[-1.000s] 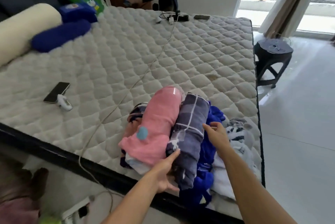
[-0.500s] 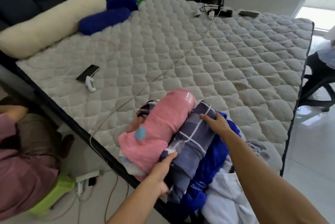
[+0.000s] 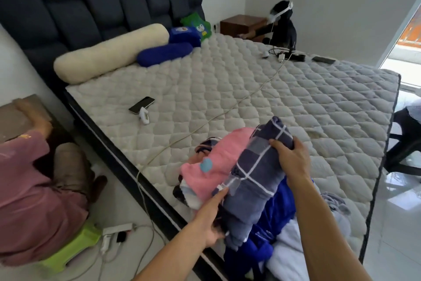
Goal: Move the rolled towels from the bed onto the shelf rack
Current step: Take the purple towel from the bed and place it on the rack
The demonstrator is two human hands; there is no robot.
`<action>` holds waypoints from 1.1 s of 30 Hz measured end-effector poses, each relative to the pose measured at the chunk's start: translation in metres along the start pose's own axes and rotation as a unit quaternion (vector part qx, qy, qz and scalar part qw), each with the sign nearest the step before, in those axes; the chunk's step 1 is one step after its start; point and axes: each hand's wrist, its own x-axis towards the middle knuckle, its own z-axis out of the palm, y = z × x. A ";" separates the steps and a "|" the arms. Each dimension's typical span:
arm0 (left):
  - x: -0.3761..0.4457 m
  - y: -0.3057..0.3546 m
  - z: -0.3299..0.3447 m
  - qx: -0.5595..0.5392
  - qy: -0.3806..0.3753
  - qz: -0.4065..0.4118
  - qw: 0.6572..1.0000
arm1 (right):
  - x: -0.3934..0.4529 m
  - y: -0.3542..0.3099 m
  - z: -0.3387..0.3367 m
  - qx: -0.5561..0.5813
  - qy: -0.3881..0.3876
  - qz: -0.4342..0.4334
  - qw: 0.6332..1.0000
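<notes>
Both my bare forearms reach up from the bottom edge of the frame. My left hand [image 3: 210,223], lower centre, has its fingers [image 3: 219,196] stretched forward, palm turned inward. My right hand [image 3: 293,162], right of centre, is curled over, knuckles up, fingers clamped down.

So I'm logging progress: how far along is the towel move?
Nothing looks done: no shelf rack is in view. In hand: the left hand and right hand grip the grey checked towel roll. Left: the pink roll and the blue pile on the bed.
</notes>
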 end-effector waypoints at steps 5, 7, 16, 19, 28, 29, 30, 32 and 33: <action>-0.047 0.002 -0.054 -0.059 0.017 0.060 0.996 | -0.066 -0.050 0.031 0.000 -0.028 -0.104 0.994; -0.068 0.003 -0.083 -0.100 0.029 0.084 0.991 | -0.099 -0.071 0.053 0.001 -0.062 -0.149 0.987; -0.192 -0.035 -0.264 -0.304 0.129 0.333 0.883 | -0.286 -0.117 0.206 0.258 -0.326 -0.143 0.898; -0.244 -0.052 -0.319 -0.345 0.149 0.406 0.833 | -0.359 -0.116 0.259 0.278 -0.470 -0.065 0.835; -0.378 -0.117 -0.443 -0.396 0.286 0.449 0.748 | -0.574 -0.114 0.388 0.159 -0.761 0.052 0.627; -0.391 -0.124 -0.456 -0.388 0.321 0.441 0.743 | -0.600 -0.116 0.399 0.154 -0.769 0.046 0.619; -0.405 -0.130 -0.468 -0.378 0.355 0.434 0.737 | -0.626 -0.118 0.408 0.148 -0.775 0.034 0.613; -0.432 -0.140 -0.497 -0.366 0.421 0.426 0.712 | -0.676 -0.123 0.428 0.140 -0.796 0.014 0.588; -0.446 -0.145 -0.513 -0.367 0.456 0.421 0.693 | -0.700 -0.126 0.440 0.138 -0.811 0.003 0.569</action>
